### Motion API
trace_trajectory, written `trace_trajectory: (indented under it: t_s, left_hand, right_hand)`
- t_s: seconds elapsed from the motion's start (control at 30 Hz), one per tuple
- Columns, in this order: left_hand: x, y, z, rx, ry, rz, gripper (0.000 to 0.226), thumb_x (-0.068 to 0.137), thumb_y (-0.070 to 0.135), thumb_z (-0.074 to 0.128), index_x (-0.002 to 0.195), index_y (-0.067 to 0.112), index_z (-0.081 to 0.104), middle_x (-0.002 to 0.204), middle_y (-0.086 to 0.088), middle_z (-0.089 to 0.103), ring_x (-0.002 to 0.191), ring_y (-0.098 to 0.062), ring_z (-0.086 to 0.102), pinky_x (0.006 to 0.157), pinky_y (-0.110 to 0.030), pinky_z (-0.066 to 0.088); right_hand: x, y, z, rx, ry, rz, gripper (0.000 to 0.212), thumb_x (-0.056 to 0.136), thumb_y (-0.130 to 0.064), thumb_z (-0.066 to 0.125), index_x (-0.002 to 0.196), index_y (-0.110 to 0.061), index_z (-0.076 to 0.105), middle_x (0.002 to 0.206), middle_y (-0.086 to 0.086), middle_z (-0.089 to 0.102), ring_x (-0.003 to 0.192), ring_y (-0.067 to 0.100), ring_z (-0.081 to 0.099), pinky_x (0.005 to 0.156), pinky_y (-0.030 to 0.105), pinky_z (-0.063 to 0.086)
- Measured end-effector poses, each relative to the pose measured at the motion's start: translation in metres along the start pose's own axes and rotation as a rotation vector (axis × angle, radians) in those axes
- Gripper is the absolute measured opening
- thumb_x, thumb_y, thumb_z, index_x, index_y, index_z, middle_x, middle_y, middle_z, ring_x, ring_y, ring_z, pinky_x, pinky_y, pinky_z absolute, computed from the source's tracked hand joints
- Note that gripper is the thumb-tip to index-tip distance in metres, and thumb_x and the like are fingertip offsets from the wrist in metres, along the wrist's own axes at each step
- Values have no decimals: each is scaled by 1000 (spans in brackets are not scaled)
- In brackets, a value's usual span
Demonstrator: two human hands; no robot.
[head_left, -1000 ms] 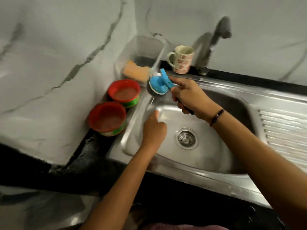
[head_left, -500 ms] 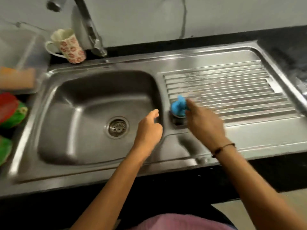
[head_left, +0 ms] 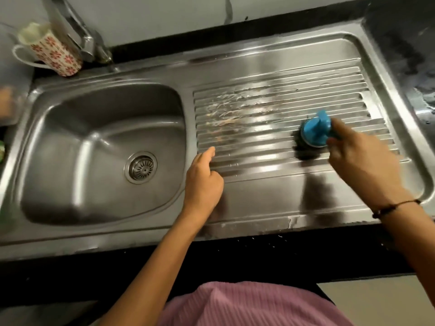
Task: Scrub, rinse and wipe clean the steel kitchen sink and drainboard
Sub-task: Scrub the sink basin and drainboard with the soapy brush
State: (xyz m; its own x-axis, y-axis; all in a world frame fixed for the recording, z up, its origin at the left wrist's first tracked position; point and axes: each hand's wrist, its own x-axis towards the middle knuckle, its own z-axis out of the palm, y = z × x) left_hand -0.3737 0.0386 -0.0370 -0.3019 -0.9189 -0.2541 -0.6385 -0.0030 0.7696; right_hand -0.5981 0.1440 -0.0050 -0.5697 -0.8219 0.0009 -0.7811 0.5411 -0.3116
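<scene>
The steel sink basin [head_left: 70, 147] lies at the left with its round drain [head_left: 140, 167] in the bottom. The ribbed drainboard [head_left: 270, 97] stretches to the right, smeared with soapy streaks near its upper left. A scrubber with a blue handle and dark bristles [head_left: 314, 134] sits on the ribs at the right; my right hand [head_left: 360, 158] grips its handle. My left hand [head_left: 203, 182] hovers with loosely curled fingers at the drainboard's left edge, holding nothing.
A floral mug [head_left: 50, 49] stands at the back left beside the steel tap [head_left: 77, 31]. Black countertop [head_left: 412, 55] borders the sink on the right and front. A clear container's edge [head_left: 9, 100] shows at the far left.
The right hand has carried the scrubber from the sink's back left corner across to the right part of the drainboard. The left hand followed from the basin to the drainboard's left edge.
</scene>
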Motion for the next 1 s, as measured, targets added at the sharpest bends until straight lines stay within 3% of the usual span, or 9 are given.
trace_trajectory:
  t_s: [0.1,0.2,0.3,0.43,0.57,0.73,0.83,1.0]
  left_hand:
    - [9,-7,-14,-40,143,1,59,79,-17,32,132,4,47,127,-9,54,118,-19,51,99,-20,36]
    - [18,-12,-25,-119,260,0,56,78,-18,32,128,2,49,121,-14,56,112,-23,54,97,-25,40]
    - [19,-20,-37,-159,279,-30,56,79,-17,32,129,2,48,122,-13,55,112,-21,53,97,-25,39]
    - [15,-30,-40,-220,216,-38,57,78,-16,31,128,3,50,123,-13,55,113,-21,52,95,-23,39]
    - [13,-30,-37,-314,131,-85,57,81,-14,29,129,7,50,128,-7,54,117,-14,50,95,-17,35]
    - [20,-22,-38,-357,122,-81,59,80,-13,30,133,11,45,133,-3,50,122,-11,46,97,-16,32]
    - [27,-23,-40,-349,116,-73,57,81,-10,33,132,11,46,133,-3,50,122,-12,46,98,-19,33]
    - [34,-26,-40,-358,59,-72,60,80,-11,30,133,10,45,136,-5,48,123,-12,44,99,-18,31]
  right_hand:
    - [-8,-52,17,-11,-23,-47,44,94,-29,41,138,-31,36,94,20,63,86,41,59,60,37,33]
    - [-12,-126,42,21,-124,-262,47,96,-32,38,141,-26,30,97,13,64,87,36,60,59,36,30]
    - [-12,-166,53,1,-149,-377,48,94,-33,42,140,-26,30,98,11,62,87,35,59,59,35,31]
    - [-8,-101,35,-50,-84,-207,44,94,-28,43,137,-33,39,91,20,63,82,41,59,60,38,39]
    - [-4,-36,4,-111,44,65,32,89,-24,39,119,-24,51,85,28,59,75,44,56,60,40,41]
    - [10,-127,53,33,-21,-169,38,90,-21,46,128,-22,48,94,17,65,82,40,59,60,39,40]
    - [15,-183,66,-17,-80,-288,35,93,-25,42,128,-21,43,85,9,56,75,31,53,59,37,36]
    - [21,-109,35,-107,1,-139,38,92,-22,45,130,-26,47,97,23,62,88,43,57,61,38,35]
